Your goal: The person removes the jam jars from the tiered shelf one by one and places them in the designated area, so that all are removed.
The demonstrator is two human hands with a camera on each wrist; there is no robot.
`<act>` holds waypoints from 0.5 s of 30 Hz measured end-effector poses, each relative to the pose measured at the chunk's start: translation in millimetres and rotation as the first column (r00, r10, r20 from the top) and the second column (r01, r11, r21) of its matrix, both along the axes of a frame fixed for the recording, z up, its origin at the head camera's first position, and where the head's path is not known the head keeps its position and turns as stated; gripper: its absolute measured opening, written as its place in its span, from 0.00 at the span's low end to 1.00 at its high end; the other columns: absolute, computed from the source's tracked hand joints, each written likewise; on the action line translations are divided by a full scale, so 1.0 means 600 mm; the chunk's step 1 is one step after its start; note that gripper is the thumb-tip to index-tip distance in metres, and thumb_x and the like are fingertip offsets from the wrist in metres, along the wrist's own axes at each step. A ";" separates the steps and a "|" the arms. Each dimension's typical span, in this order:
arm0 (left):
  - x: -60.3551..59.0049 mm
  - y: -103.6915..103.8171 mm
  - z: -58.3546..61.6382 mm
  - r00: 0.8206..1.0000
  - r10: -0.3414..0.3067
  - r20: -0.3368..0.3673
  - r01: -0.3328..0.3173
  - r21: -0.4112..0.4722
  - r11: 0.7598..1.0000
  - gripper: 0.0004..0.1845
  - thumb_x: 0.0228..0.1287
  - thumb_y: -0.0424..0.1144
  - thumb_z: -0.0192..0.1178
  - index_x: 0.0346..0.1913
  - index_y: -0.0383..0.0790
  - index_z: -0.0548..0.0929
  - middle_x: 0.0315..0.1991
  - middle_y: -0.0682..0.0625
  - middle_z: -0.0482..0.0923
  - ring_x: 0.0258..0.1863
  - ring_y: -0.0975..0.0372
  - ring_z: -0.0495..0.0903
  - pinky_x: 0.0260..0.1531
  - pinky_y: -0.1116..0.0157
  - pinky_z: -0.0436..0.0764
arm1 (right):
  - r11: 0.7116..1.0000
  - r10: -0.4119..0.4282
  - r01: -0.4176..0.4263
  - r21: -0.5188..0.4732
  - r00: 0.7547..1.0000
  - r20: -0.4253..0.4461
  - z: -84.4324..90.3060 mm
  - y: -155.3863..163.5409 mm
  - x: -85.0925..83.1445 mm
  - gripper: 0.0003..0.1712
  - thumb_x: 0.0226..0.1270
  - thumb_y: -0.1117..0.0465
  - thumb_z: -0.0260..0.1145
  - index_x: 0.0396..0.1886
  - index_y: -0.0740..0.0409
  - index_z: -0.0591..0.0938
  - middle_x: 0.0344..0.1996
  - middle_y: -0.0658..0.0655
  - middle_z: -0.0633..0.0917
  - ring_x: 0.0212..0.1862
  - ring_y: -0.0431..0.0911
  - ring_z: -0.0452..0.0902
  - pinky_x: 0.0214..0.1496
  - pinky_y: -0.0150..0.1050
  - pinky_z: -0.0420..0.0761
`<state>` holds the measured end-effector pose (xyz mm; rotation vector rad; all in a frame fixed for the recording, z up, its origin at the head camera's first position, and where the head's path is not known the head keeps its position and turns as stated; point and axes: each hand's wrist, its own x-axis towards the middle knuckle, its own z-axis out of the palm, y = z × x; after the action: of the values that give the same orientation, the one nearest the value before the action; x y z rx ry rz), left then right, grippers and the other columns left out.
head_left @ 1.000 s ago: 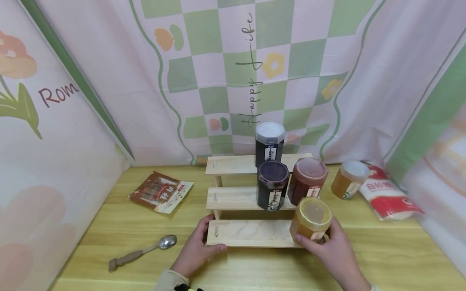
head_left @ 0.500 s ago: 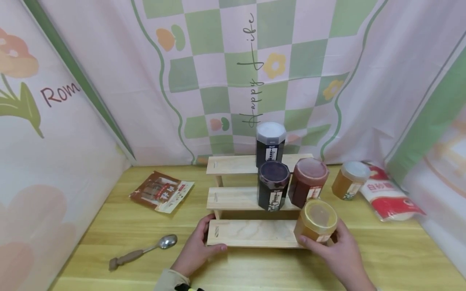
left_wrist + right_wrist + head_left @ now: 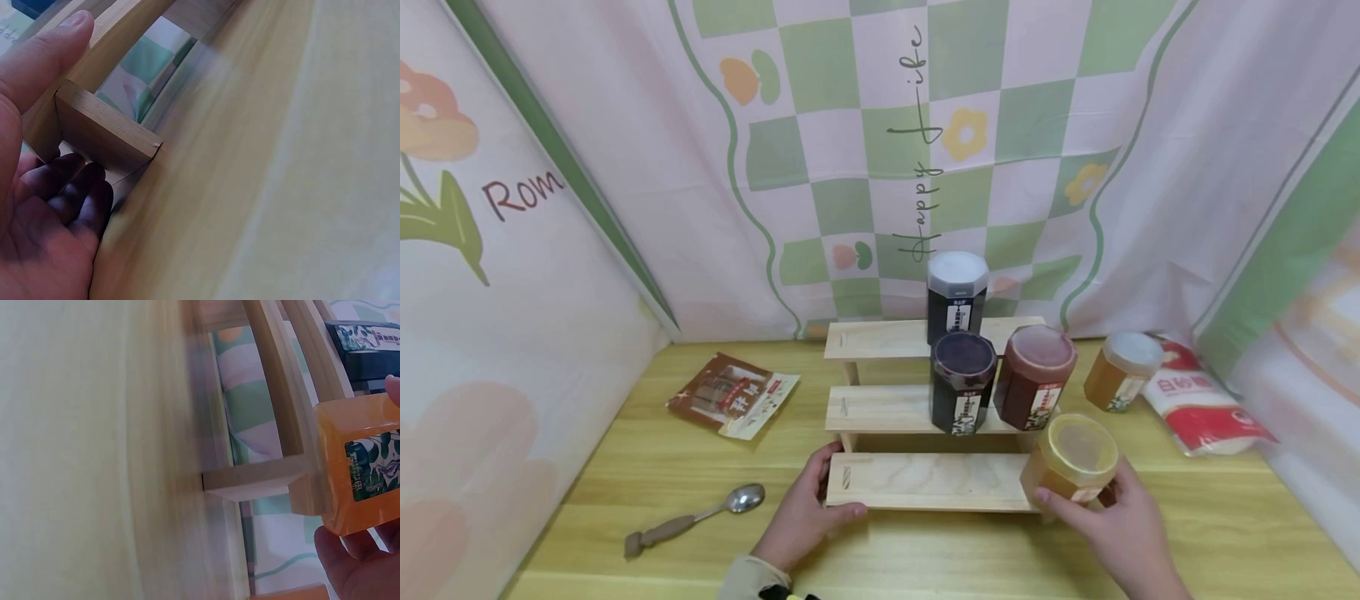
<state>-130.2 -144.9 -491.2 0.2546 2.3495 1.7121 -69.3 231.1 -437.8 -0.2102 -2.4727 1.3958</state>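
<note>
My left hand (image 3: 801, 517) grips the left end of a three-step wooden shelf (image 3: 917, 482), thumb at the front edge. In the left wrist view its fingers (image 3: 94, 206) are curled beside the shelf's leg. My right hand (image 3: 1123, 525) holds a yellow-lidded jar (image 3: 1078, 446) with amber contents at the right end of the lowest step. The right wrist view shows that jar's label (image 3: 378, 465) and its body against the board. A dark jar (image 3: 964, 383) and a dark red jar (image 3: 1036, 379) stand on the middle step. Another dark jar (image 3: 957, 300) is on the top step.
Right of the shelf stands an amber jar with a white lid (image 3: 1123, 371), beside a red and white bag (image 3: 1206, 400). A brown packet (image 3: 733, 396) and a spoon (image 3: 696, 518) lie on the left. A patterned curtain (image 3: 895, 167) hangs behind.
My right hand has moved the yellow-lidded jar to the right along the lowest step, to its right end. My left hand has stayed on the shelf.
</note>
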 end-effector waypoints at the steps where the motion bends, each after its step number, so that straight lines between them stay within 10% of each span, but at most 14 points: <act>1: 0.000 0.000 0.000 1.000 0.000 0.001 0.000 -0.001 1.000 0.58 0.45 0.53 0.79 0.77 0.44 0.57 0.70 0.41 0.69 0.65 0.47 0.72 0.66 0.45 0.70 | 1.000 -0.003 0.003 -0.002 1.000 -0.007 0.000 0.002 0.000 0.48 0.48 0.59 0.84 0.69 0.59 0.70 0.58 0.56 0.77 0.50 0.19 0.67 0.49 0.13 0.69; 15: 0.001 -0.001 0.001 1.000 0.001 0.005 -0.001 0.007 1.000 0.57 0.45 0.52 0.79 0.77 0.45 0.58 0.70 0.42 0.69 0.65 0.48 0.72 0.66 0.46 0.70 | 0.999 -0.052 0.052 -0.001 0.999 -0.006 -0.004 0.035 0.003 0.47 0.51 0.59 0.83 0.69 0.58 0.69 0.52 0.37 0.75 0.47 0.20 0.69 0.45 0.15 0.73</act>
<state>-129.9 -145.3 -490.4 0.2510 2.3408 1.7201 -67.6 251.9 -440.1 -0.2685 -2.4435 1.3743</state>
